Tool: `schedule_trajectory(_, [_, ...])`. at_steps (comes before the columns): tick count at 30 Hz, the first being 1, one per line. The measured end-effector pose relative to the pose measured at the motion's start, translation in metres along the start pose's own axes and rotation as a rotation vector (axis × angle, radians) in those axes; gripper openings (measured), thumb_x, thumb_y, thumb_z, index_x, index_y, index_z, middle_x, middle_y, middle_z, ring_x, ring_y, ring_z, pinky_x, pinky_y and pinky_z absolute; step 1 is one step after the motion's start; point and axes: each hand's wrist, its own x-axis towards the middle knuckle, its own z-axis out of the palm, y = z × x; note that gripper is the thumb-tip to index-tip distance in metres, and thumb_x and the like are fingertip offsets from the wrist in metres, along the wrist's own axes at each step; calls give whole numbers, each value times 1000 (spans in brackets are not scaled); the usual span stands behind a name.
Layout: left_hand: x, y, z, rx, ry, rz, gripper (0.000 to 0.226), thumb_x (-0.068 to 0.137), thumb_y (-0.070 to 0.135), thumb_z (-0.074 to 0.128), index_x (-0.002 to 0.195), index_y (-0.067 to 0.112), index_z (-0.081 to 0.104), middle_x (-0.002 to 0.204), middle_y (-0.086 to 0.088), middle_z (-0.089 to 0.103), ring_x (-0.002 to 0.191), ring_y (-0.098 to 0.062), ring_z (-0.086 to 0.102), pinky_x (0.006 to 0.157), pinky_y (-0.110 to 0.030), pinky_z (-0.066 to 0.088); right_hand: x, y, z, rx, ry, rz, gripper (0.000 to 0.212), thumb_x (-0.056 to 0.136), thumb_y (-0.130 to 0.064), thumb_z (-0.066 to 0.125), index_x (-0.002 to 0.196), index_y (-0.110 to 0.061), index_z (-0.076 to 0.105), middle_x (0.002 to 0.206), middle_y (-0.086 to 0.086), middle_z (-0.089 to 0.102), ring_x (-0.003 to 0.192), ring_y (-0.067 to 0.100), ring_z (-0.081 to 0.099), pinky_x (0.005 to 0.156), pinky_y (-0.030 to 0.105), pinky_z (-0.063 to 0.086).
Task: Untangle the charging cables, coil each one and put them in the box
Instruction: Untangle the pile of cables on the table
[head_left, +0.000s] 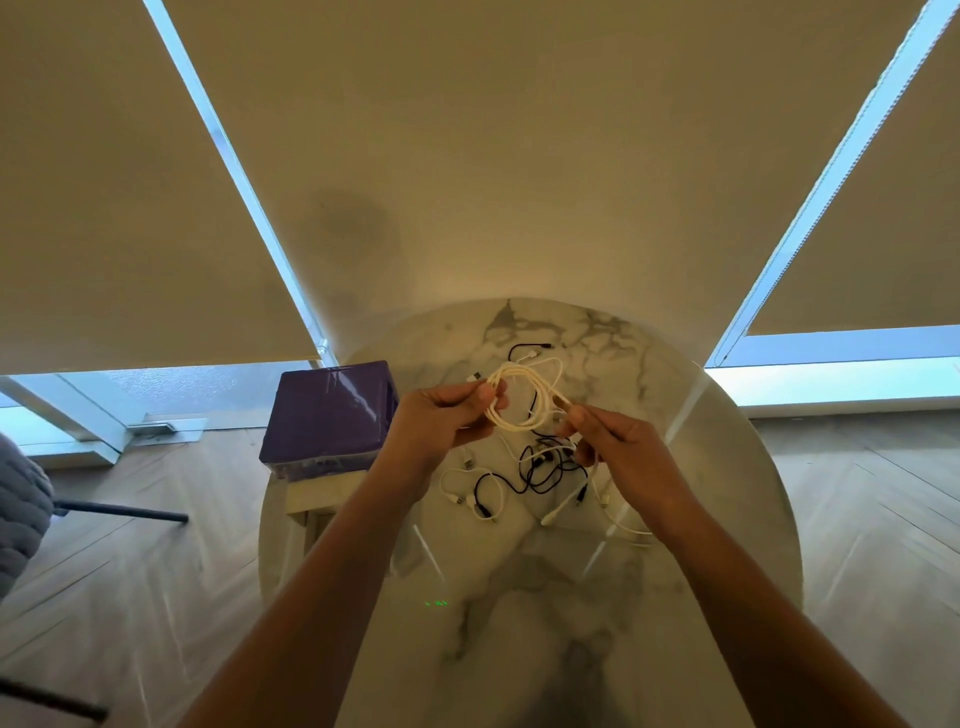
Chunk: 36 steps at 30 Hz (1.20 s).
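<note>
Round marble worktop under both hands. Purple box sits just left of the left hand, at the worktop's left edge, apparently on a separate stand; can't tell if it's open. Left hand pinches one side of a white cable coil, fingers curled round the loops. Right hand grips the opposite side of the same coil between thumb and fingers. Coil is held up above the worktop, between the two hands. Below and between the hands, a tangle of black and white cables lies on the worktop. One short black cable lies beyond the coil, apart from the tangle.
</note>
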Motion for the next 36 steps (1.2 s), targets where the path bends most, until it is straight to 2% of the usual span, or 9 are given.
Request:
schedule_trajectory(3, [2, -1, -3, -73, 74, 2, 14, 91, 14, 60, 96, 15, 73, 92, -1, 76, 92, -11, 69, 84, -27, 56, -4, 28, 7, 18, -32, 22, 24, 98, -18, 50, 117, -19, 64, 101, -2, 69, 88, 1, 61, 77, 13, 49])
schedule_trajectory(5, [2, -1, -2, -117, 100, -5, 14, 92, 14, 59, 98, 14, 72, 90, 1, 76, 89, -8, 70, 79, -23, 57, -8, 46, 15, 0, -35, 61, 23, 98, -14, 50, 117, -13, 63, 112, 5, 65, 95, 8, 59, 77, 12, 48])
schedule_trajectory(10, [0, -2, 1, -135, 69, -41, 19, 92, 14, 59, 106, 11, 70, 96, 2, 75, 92, -10, 69, 77, -23, 57, -9, 46, 27, 157, -27, 169, 22, 97, 2, 45, 110, 3, 63, 95, 9, 64, 87, 20, 61, 76, 20, 54])
schedule_trajectory(14, [-4, -1, 3, -131, 26, -57, 16, 91, 13, 59, 100, 13, 72, 97, -3, 73, 91, -15, 67, 75, -23, 58, 3, 24, 21, 452, 78, 190, 21, 94, -2, 52, 109, -4, 67, 106, 19, 69, 96, 31, 66, 88, 37, 56])
schedule_trajectory(20, [-8, -1, 9, -63, -9, -30, 15, 91, 13, 60, 99, 15, 72, 96, -14, 68, 88, -20, 64, 76, -24, 58, 9, -7, 19, 906, -1, 281, 25, 94, -3, 51, 117, -2, 62, 98, 14, 73, 86, 21, 72, 71, 28, 59])
schedule_trajectory(25, [-7, -3, 11, -30, 30, 6, 16, 90, 14, 61, 102, 15, 72, 101, -16, 71, 89, -19, 66, 77, -25, 58, 5, -11, 23, 788, -110, 360, 29, 98, -22, 49, 120, -11, 63, 97, 4, 71, 90, 16, 65, 86, 34, 51])
schedule_trajectory(28, [-6, -4, 14, -38, 58, 36, 15, 90, 12, 61, 101, 14, 72, 99, -14, 72, 90, -20, 67, 78, -25, 58, 2, -15, 23, 709, -206, 370, 36, 94, -39, 51, 118, -16, 64, 89, 0, 68, 83, 12, 61, 85, 38, 43])
schedule_trajectory(32, [-4, -7, 17, -33, 66, 78, 19, 90, 10, 61, 107, 8, 70, 100, -16, 72, 92, -21, 69, 79, -25, 58, 0, -13, 28, 641, -198, 318, 31, 84, -13, 67, 116, -14, 66, 90, 1, 67, 81, 14, 62, 80, 35, 50])
schedule_trajectory(36, [-2, -9, 19, -69, 96, 73, 23, 91, 10, 61, 111, 5, 68, 98, -13, 72, 89, -16, 70, 75, -20, 56, 2, -12, 29, 600, -177, 308, 36, 82, 6, 64, 116, -7, 65, 85, 5, 68, 76, 16, 65, 69, 27, 57])
